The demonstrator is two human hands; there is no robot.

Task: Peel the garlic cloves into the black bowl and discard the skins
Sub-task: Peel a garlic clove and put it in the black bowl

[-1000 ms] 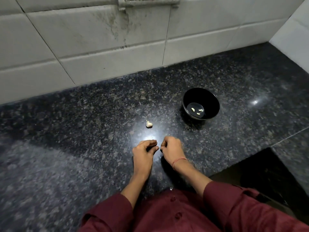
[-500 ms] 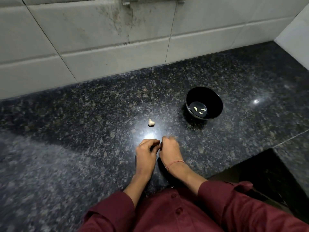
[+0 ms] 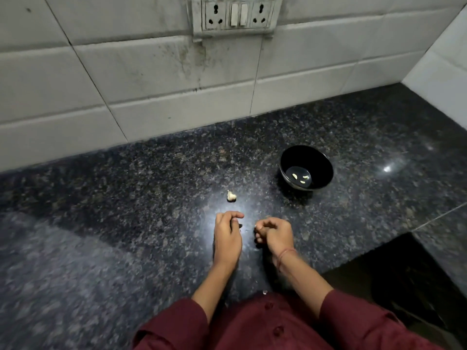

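Nearest me are my two maroon sleeves (image 3: 171, 327), and my bare forearms reach out from them over the dark speckled tabletop (image 3: 113, 203). My left hand (image 3: 227, 238) hovers low with its fingers (image 3: 236, 215) curled in towards the thumb, and I cannot tell whether they pinch anything. My right hand (image 3: 274, 236), with a red thread (image 3: 284, 256) round its wrist, is just beside it but apart. Its fingers are curled tight, a tiny pale speck shows at their tips, and I cannot tell what it is. Just beyond my left hand lies one unpeeled piece of garlic (image 3: 231, 196), alone on the stone. Farther off to the right stands the one black bowl (image 3: 326, 162), upright, with three peeled cloves (image 3: 294, 176) on its bottom. Nothing lies between my hands and the bowl. Behind is the tiled wall (image 3: 151, 72), with one socket panel (image 3: 236, 15).
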